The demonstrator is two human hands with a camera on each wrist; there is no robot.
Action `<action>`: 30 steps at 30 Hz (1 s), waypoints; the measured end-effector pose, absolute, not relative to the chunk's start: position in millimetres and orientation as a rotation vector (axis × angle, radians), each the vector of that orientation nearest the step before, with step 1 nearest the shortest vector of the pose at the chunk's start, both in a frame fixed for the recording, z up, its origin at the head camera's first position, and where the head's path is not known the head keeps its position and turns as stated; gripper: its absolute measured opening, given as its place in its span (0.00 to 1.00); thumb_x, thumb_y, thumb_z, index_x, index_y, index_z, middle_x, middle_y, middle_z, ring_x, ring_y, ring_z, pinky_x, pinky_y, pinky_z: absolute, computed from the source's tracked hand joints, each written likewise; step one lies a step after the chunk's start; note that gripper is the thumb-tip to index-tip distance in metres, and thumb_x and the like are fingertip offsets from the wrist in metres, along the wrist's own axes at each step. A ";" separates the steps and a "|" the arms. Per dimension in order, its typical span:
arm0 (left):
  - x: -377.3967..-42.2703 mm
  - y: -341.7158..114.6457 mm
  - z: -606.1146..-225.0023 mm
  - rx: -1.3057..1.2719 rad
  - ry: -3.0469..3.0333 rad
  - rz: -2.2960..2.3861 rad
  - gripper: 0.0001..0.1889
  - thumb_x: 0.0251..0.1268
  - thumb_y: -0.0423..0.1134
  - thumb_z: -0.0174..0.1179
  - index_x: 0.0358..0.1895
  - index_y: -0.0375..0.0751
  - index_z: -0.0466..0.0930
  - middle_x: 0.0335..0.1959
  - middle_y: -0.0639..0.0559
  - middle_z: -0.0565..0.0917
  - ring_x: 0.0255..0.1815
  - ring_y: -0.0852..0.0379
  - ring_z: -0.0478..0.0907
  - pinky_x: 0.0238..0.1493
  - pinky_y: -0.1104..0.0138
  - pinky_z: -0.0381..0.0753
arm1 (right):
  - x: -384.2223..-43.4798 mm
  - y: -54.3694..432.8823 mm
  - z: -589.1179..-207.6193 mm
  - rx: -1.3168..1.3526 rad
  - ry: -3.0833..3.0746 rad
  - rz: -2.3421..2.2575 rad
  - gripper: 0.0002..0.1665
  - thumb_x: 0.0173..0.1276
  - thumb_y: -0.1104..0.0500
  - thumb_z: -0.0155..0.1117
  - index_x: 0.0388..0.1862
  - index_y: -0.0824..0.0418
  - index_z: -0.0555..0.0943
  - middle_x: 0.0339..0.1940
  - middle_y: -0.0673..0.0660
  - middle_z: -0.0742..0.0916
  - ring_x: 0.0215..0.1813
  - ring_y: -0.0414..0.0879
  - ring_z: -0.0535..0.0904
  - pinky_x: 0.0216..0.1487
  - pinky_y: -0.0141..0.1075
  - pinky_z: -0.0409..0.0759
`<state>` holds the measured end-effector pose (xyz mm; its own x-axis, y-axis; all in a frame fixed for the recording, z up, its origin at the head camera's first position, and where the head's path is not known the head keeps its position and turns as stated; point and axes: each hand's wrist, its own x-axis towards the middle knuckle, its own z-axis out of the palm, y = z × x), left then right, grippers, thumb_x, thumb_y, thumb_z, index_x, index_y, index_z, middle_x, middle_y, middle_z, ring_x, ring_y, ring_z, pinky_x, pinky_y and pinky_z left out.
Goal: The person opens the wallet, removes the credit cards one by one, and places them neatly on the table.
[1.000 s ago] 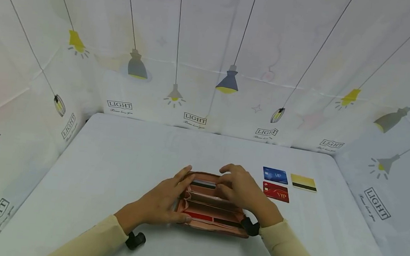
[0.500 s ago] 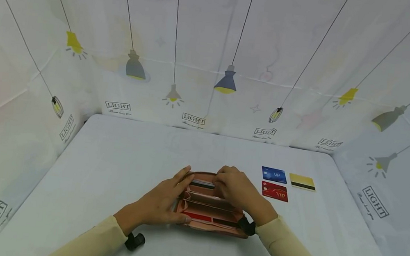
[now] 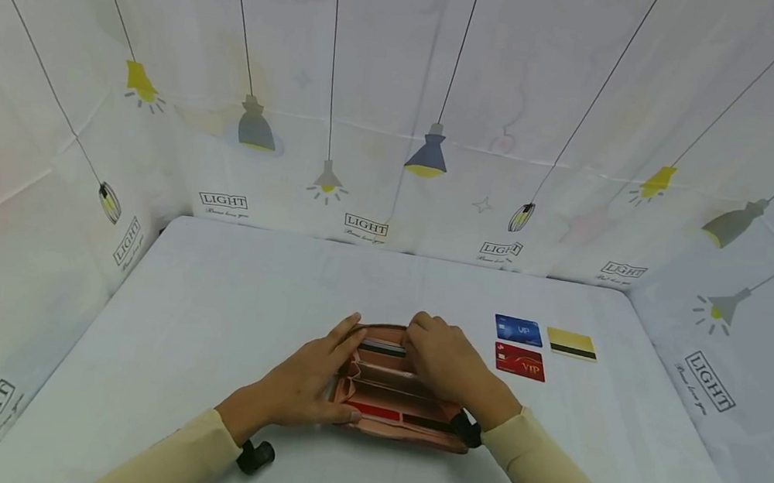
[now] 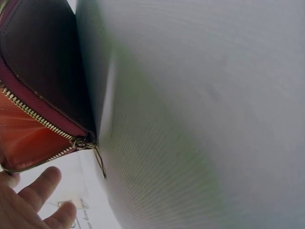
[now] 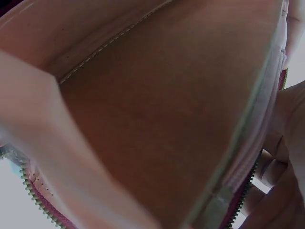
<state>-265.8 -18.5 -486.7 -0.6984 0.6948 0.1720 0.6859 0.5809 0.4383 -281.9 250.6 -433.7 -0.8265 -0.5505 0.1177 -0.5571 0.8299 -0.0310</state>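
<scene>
change: right hand (image 3: 449,356), fingers lifted and parted one second earlier; now drawn together, curled over the far edge of the wallet (image 3: 410,435) and apparently pinching its wall. any card under the fingertips: hidden. implication, by judgement: work at the far pocket, beside the black-striped card (image 3: 382,347), still unfinished. left hand (image 3: 307,378): fingers spread, nearly straight, bracing the left end. wallet position: unzipped on the desk (image 3: 250,283), between both hands. blue card (image 3: 518,330), red card (image 3: 520,361), yellow card (image 3: 571,343): unmoved, flat on the desk to the right.
</scene>
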 end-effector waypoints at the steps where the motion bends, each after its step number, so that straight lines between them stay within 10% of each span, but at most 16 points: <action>1: -265.9 -18.6 -487.4 1.209 2.776 0.759 0.62 0.61 0.71 0.67 0.87 0.44 0.41 0.88 0.55 0.34 0.77 0.38 0.65 0.72 0.45 0.69 | -282.0 250.6 -434.3 0.876 -2.918 0.115 0.04 0.75 0.57 0.67 0.44 0.56 0.83 0.47 0.53 0.84 0.41 0.44 0.79 0.43 0.40 0.86; 30: -263.6 -16.8 -488.0 1.184 2.784 0.751 0.66 0.56 0.73 0.69 0.87 0.46 0.40 0.88 0.56 0.35 0.78 0.39 0.64 0.74 0.47 0.68 | -283.7 264.7 -430.7 1.017 -2.878 0.453 0.03 0.78 0.60 0.64 0.41 0.55 0.82 0.45 0.50 0.80 0.42 0.40 0.77 0.47 0.38 0.84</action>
<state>-263.6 -16.8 -488.0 -0.7112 0.6841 0.1617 0.6726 0.5954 0.4395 -283.7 264.7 -430.7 -0.7815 -0.6060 0.1484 -0.6223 0.7400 -0.2552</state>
